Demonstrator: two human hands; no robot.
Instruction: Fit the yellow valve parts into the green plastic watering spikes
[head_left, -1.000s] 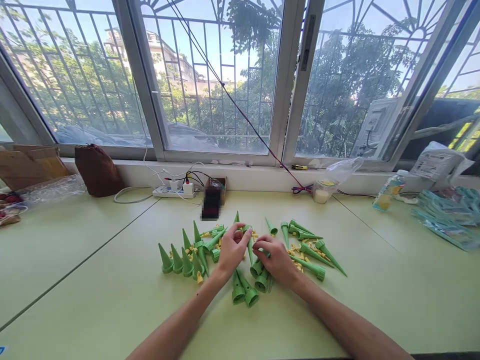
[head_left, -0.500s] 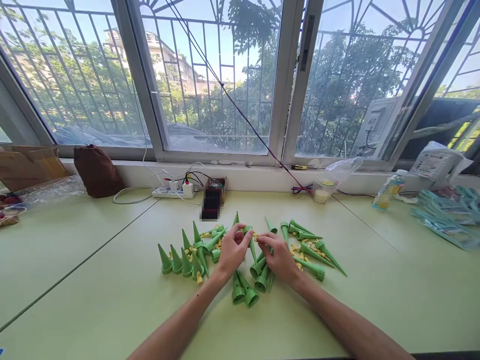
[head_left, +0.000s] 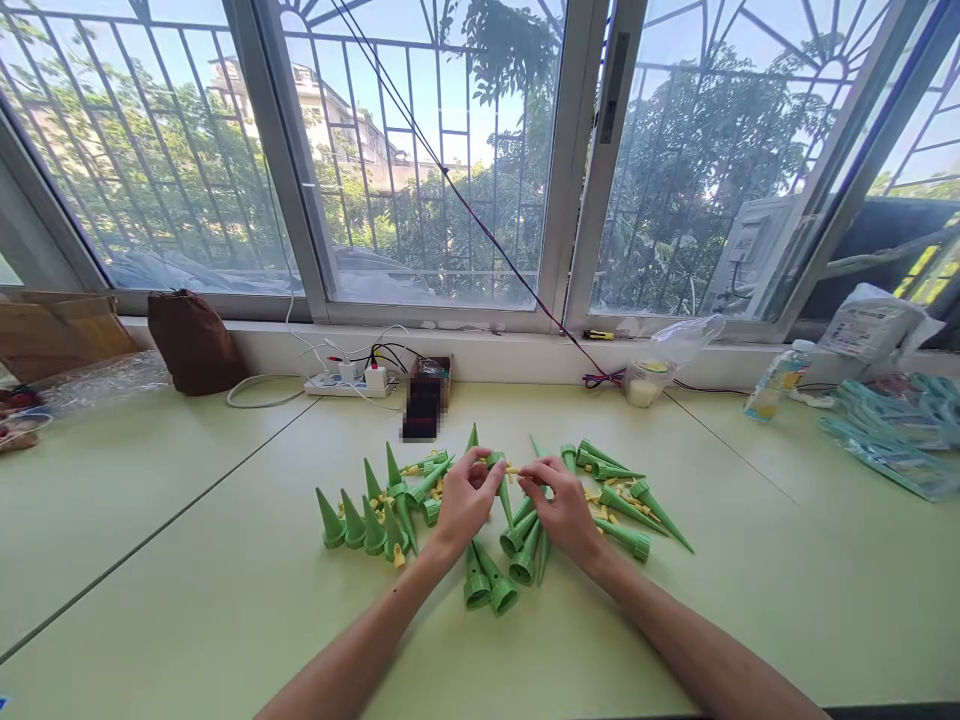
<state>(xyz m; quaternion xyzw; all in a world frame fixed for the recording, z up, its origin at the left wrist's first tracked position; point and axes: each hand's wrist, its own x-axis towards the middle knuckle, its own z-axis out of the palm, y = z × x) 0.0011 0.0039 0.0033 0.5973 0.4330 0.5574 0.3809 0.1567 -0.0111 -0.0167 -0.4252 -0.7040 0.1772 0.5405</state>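
My left hand (head_left: 463, 500) is closed round a green cone-shaped spike (head_left: 500, 482), held point down over the middle of the pale green table (head_left: 187, 590). My right hand (head_left: 561, 510) pinches a small yellow piece (head_left: 513, 469) right beside the spike's top. Several more green spikes lie in a heap below and between my hands (head_left: 495, 585). Others stand upright in a row at the left (head_left: 352, 520). More lie at the right (head_left: 630, 505), mixed with small yellow parts (head_left: 604, 515).
A power strip (head_left: 346, 382) with cables and a small dark box (head_left: 427, 400) sit near the window sill. A brown pouch (head_left: 191, 340) is at the back left. A jar with a plastic bag (head_left: 646, 380), a bottle (head_left: 776, 385) and teal packets (head_left: 892, 430) lie at the right.
My right hand has moved up and slightly right, from among the lying spikes to the top of the spike in my left hand. My left hand has stayed almost still.
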